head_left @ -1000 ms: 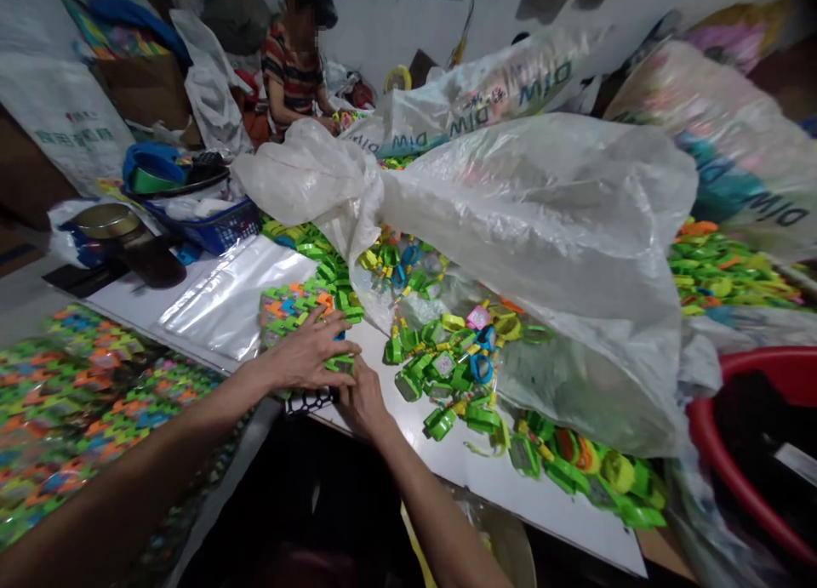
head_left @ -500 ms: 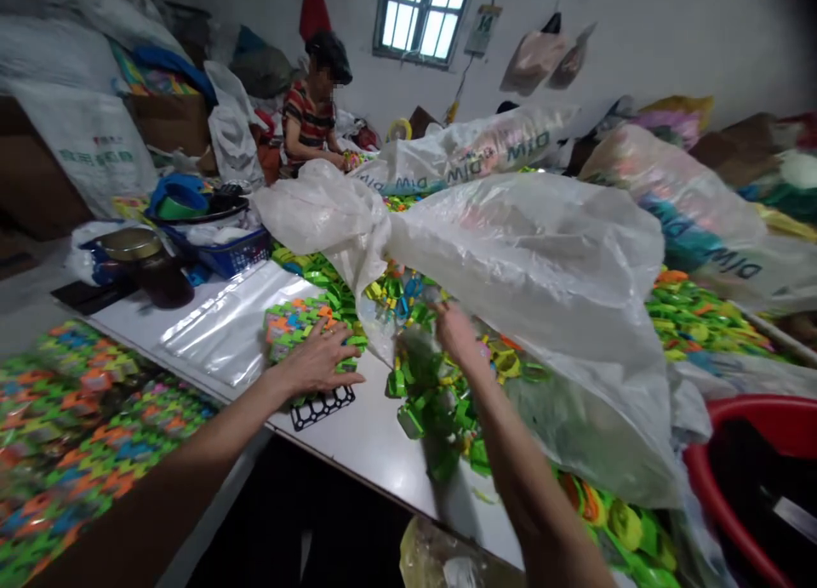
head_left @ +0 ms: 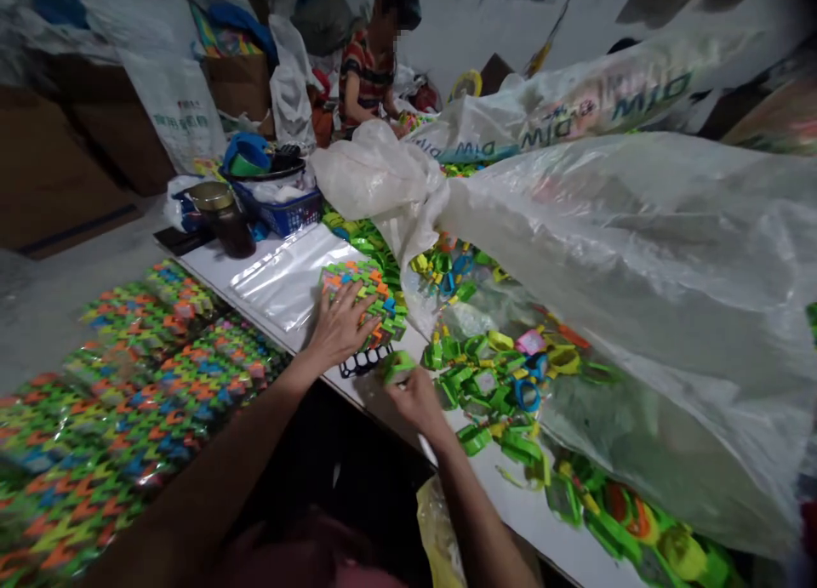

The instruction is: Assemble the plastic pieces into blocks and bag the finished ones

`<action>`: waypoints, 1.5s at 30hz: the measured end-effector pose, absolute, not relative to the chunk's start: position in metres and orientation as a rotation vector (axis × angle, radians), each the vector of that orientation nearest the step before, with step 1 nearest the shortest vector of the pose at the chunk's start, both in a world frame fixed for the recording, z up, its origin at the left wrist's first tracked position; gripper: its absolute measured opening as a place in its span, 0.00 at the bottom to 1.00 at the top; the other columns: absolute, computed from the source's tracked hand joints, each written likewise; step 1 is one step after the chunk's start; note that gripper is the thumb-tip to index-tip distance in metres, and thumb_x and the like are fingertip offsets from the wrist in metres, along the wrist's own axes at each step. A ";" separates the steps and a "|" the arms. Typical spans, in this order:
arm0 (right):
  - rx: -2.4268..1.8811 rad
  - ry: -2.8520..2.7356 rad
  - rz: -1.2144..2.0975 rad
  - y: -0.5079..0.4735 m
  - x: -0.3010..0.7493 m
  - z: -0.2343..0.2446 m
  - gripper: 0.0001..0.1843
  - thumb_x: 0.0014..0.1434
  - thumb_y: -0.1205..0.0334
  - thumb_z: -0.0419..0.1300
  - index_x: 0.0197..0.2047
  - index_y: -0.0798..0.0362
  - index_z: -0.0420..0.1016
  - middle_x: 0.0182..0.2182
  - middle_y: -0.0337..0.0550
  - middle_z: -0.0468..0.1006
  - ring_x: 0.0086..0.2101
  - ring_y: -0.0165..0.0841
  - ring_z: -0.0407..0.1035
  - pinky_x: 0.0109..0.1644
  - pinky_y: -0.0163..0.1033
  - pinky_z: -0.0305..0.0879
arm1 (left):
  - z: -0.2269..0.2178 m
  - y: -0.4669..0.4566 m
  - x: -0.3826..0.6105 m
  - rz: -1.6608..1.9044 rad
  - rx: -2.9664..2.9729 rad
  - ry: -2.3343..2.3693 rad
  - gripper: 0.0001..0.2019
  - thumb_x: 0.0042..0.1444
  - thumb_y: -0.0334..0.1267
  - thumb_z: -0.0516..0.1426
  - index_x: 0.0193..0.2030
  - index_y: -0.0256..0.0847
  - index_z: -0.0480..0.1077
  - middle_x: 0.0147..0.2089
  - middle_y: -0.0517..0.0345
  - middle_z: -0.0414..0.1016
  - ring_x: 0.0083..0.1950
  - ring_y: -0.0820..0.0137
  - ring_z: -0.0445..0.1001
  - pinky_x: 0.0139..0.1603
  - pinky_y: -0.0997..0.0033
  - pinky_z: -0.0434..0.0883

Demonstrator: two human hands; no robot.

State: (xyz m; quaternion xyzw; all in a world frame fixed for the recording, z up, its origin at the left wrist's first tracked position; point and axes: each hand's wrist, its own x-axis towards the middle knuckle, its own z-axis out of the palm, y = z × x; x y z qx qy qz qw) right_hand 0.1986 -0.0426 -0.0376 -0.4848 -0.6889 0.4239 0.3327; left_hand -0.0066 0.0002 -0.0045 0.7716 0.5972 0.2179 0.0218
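Head view: the left hand (head_left: 341, 328) is laid with fingers spread, not clenched, on a block of green, orange and blue plastic pieces (head_left: 363, 286) near the front edge of a shiny white table (head_left: 549, 537). The right hand (head_left: 418, 401) has its fingers curled, grasping a green plastic piece (head_left: 397, 367) beside a black plastic grid frame (head_left: 365, 361). There's only a narrow bare strip before the loose green and yellow plastic watches (head_left: 485, 379). Container-wise, a blue plastic basket (head_left: 299, 214) holds whitish stuff, and a gold-lidded jar (head_left: 228, 222) has something dark inside. A big translucent plastic bag (head_left: 593, 231) covers part of the pile. The held piece is kinda blurry, fingertips partly hidden.
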 end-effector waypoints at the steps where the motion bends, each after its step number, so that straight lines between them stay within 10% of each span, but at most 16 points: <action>1: -1.306 -1.722 1.194 -0.055 0.181 -0.048 0.08 0.54 0.59 0.55 0.30 0.53 0.71 0.25 0.39 0.73 0.26 0.31 0.65 0.31 0.35 0.64 | -0.005 0.001 -0.001 0.661 2.387 1.860 0.22 0.68 0.46 0.47 0.64 0.43 0.65 0.70 0.42 0.58 0.71 0.52 0.54 0.69 0.38 0.46; 15: -1.528 -2.173 0.870 -0.052 0.113 -0.064 0.16 0.54 0.69 0.54 0.46 0.53 0.70 0.40 0.48 0.75 0.38 0.39 0.71 0.41 0.41 0.69 | -0.002 -0.011 -0.016 1.007 2.312 1.589 0.22 0.69 0.45 0.43 0.63 0.44 0.66 0.70 0.50 0.60 0.71 0.58 0.56 0.71 0.45 0.48; 37: -1.627 -2.506 0.279 0.045 0.290 0.011 0.10 0.60 0.72 0.54 0.42 0.56 0.75 0.44 0.51 0.74 0.43 0.35 0.67 0.48 0.37 0.63 | -0.032 -0.021 -0.016 1.187 2.556 1.287 0.18 0.64 0.43 0.55 0.60 0.46 0.66 0.57 0.53 0.76 0.65 0.59 0.67 0.70 0.48 0.48; 45: -1.245 -1.587 1.229 -0.064 0.178 -0.062 0.10 0.60 0.60 0.52 0.41 0.53 0.72 0.33 0.42 0.76 0.33 0.34 0.70 0.38 0.37 0.68 | -0.036 -0.022 -0.014 1.171 2.510 1.357 0.15 0.66 0.42 0.52 0.58 0.44 0.67 0.57 0.52 0.76 0.65 0.62 0.66 0.71 0.48 0.47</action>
